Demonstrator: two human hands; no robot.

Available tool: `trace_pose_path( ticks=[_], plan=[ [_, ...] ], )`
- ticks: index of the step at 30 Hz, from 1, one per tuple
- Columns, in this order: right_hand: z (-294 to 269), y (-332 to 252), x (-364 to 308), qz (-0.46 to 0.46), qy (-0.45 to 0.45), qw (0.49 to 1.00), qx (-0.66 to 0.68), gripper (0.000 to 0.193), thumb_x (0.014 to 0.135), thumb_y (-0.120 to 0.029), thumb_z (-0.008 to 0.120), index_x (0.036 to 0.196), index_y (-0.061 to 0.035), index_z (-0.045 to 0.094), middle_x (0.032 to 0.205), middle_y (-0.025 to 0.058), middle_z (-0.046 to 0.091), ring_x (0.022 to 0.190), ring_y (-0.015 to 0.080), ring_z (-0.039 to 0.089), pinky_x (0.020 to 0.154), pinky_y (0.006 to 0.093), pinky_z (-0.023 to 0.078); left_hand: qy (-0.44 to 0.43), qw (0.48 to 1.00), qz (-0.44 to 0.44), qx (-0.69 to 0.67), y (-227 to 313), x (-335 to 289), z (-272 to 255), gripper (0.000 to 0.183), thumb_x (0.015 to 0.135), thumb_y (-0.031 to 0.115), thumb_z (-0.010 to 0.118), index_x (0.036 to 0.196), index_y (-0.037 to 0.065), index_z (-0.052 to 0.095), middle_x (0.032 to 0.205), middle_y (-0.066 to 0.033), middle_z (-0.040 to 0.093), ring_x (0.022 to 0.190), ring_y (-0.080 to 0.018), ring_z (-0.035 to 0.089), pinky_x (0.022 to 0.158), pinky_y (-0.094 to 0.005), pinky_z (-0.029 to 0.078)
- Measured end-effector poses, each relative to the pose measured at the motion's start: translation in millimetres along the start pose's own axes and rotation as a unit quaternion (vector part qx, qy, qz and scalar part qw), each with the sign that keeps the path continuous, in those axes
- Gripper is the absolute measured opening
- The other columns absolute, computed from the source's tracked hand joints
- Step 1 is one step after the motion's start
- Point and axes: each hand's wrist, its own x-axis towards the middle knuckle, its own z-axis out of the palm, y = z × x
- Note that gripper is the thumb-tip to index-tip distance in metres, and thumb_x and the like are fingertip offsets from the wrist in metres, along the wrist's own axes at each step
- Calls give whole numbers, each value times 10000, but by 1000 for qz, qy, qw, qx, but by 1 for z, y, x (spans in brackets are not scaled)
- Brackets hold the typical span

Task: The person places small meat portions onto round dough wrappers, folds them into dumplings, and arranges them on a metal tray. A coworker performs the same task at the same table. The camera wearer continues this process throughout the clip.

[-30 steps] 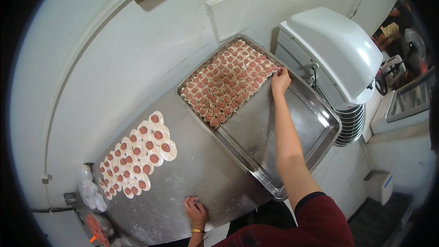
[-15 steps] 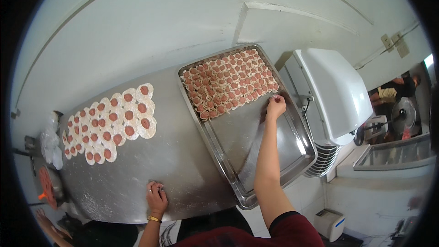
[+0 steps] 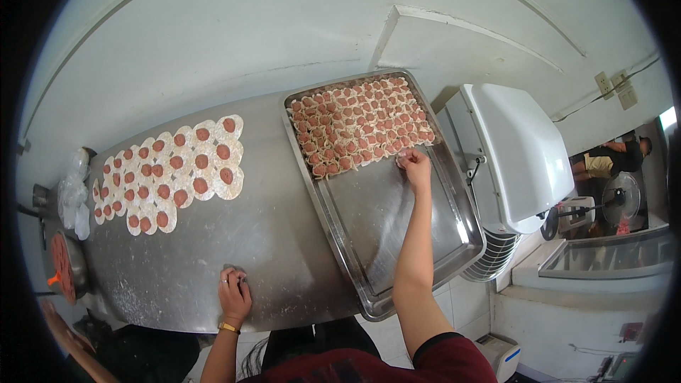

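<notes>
Fingers [image 3: 406, 157] of the right hand [image 3: 413, 167] are pressing together, contents unclear, beside filled wrappers [image 3: 362, 119] in a tray [image 3: 369, 221]; left hand [image 3: 234, 296], grip indistinct, is resting on the table [image 3: 287, 241]; white machine [image 3: 521, 152] is standing alongside.

Maroon shirt [image 3: 457, 361] and gold-coloured wristband [image 3: 229, 327] are worn.

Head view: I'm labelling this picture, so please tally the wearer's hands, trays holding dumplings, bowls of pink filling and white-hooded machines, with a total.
Wearer's hands: 2 (left hand, right hand)
Trays holding dumplings: 1
Bowls of pink filling: 1
White-hooded machines: 1
Total: 5
</notes>
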Motion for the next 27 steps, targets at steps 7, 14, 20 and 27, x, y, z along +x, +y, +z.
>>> trace_pose_path(
  ticks=[7,14,20,27],
  plan=[
    [9,-21,-15,-72,-126,986,-85,180,729,29,620,893,-10,683,782,45,666,669,121,604,627,255,477,-2,1000,5,11,-4,-2,2,171,777,48,530,948,40,523,1031,-175,503,956,-375,517,815,-450,420],
    [-5,-17,-22,-37,244,961,-126,157,714,-71,630,858,-62,691,746,129,669,699,257,656,675,347,502,14,999,27,22,0,-1,3,150,775,18,500,924,5,515,989,-183,505,902,-369,517,787,-440,417],
    [-10,-3,2,-35,386,917,-98,190,722,-62,617,905,-49,666,800,162,660,760,327,647,704,402,500,16,998,60,33,-4,0,6,137,781,33,490,908,-14,506,974,-196,497,873,-373,523,770,-435,426],
    [-6,-13,24,-4,368,920,-132,198,715,-64,615,905,-55,669,857,168,655,808,368,629,736,447,498,19,995,83,51,-3,0,7,120,806,51,473,905,-16,483,969,-187,462,892,-361,499,777,-418,418]
  ],
)
